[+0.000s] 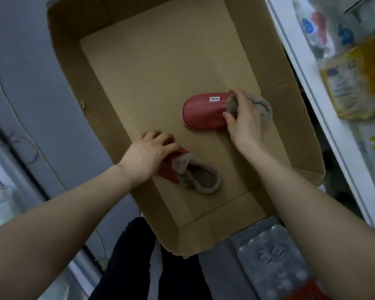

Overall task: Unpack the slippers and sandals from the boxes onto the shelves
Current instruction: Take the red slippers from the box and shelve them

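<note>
- The farther red slipper (205, 111) lies on the floor of the cardboard box (152, 68); the right hand (243, 118) grips its fleece collar, at 3 o'clock of the toe.
- The nearer red slipper (195, 175) lies at 7 o'clock from it; the left hand (148, 153) curls over its toe, its fleece opening at 4 o'clock of the hand.
- A white shelf (312, 87) stands at 3 o'clock of the box.

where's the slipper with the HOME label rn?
Head view: the labelled slipper lies on the floor of the cardboard box, right of centre, its fleece collar gripped by the right hand.
</note>
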